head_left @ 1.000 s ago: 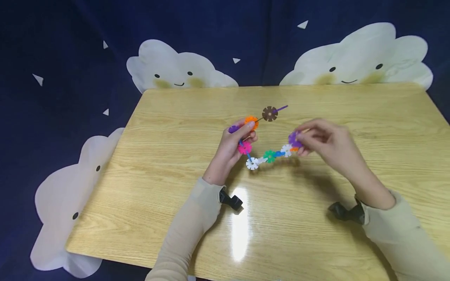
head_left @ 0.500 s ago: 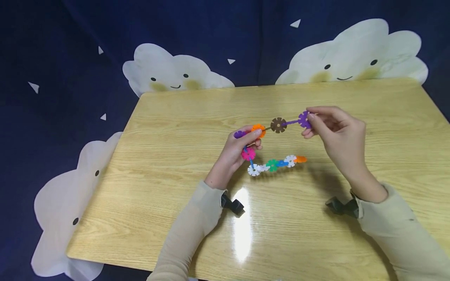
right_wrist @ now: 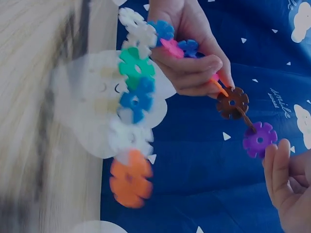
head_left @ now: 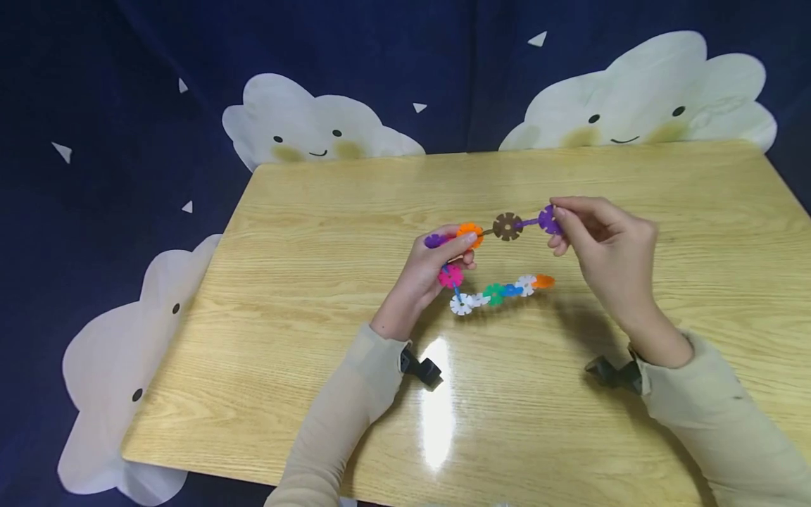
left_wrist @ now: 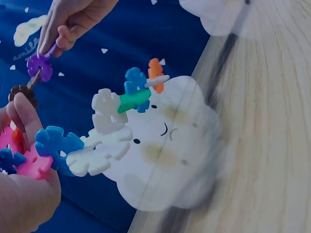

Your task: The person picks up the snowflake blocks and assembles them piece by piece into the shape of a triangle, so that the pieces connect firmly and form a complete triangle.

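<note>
A chain of notched plastic snowflake discs hangs in a bend above the table. My left hand [head_left: 426,273] grips it, its thumb on an orange disc [head_left: 467,232]. A pink disc [head_left: 450,276] shows beside that palm. From the thumb, a brown disc [head_left: 507,227] and an edge-on purple disc [head_left: 529,222] stretch rightward. At this end my right hand [head_left: 611,250] pinches another purple disc [head_left: 548,220] between thumb and index finger; it meets the edge-on one. Lower down, the other arm of the chain runs through white, green [head_left: 494,293] and blue discs to a free orange disc [right_wrist: 131,178].
The wooden table [head_left: 266,338] lies under both hands. Behind it hangs a dark blue cloth [head_left: 469,70] with white cloud figures [head_left: 323,120]. Black straps with small mounts [head_left: 423,370] sit at both wrists.
My right hand has moved up and away from the chain's lower orange end, carrying a purple disc to the edge-on purple disc beyond the brown one. The left hand keeps its grip.
</note>
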`<state>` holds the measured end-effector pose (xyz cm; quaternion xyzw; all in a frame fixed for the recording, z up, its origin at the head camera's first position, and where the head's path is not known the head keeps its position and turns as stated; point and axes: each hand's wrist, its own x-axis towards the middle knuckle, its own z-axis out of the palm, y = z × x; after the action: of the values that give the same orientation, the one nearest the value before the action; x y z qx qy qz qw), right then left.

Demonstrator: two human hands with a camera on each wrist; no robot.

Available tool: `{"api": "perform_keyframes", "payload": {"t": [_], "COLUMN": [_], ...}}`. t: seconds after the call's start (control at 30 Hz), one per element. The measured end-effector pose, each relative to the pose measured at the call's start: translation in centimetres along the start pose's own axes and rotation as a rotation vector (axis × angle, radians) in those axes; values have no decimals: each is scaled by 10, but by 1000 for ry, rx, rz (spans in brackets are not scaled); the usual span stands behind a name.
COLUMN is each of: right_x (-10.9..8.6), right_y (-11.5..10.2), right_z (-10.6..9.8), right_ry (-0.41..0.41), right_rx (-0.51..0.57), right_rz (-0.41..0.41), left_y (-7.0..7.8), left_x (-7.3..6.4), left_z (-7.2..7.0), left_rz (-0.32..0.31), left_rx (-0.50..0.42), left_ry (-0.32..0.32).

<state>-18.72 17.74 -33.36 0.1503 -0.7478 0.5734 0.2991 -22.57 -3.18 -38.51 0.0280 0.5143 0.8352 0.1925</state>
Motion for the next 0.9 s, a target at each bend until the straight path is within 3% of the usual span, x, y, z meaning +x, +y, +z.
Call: {"api": "perform_keyframes", "payload": {"t": [0.27, 0.4, 0.53, 0.63, 0.7, 0.77, 0.9], "right_x": [-2, 1, 6, 1, -4, -9, -12], "right_y": [3, 8, 19, 32, 39, 44, 43], "right_z": [3, -2, -10, -12, -8, -3, 10], "right_ry": [16, -19, -22, 8, -34, -119, -233], "right_rx": [35, 26, 91, 57, 0, 63, 448], "right_rz": [-29, 16, 148, 322, 453, 556, 627], "left_y": [-1, -1, 3, 5, 6, 7, 10], "left_x": [-1, -1, -2, -2, -2, -2, -1], "left_z": [3, 2, -2, -5, -6, -5, -3], "left_rz": [1, -1, 40, 95, 129, 155, 221], "left_rx": [18, -19, -171, -333, -422, -489, -541], "left_ry": [2, -10, -21, 2, 18, 24, 8]}}
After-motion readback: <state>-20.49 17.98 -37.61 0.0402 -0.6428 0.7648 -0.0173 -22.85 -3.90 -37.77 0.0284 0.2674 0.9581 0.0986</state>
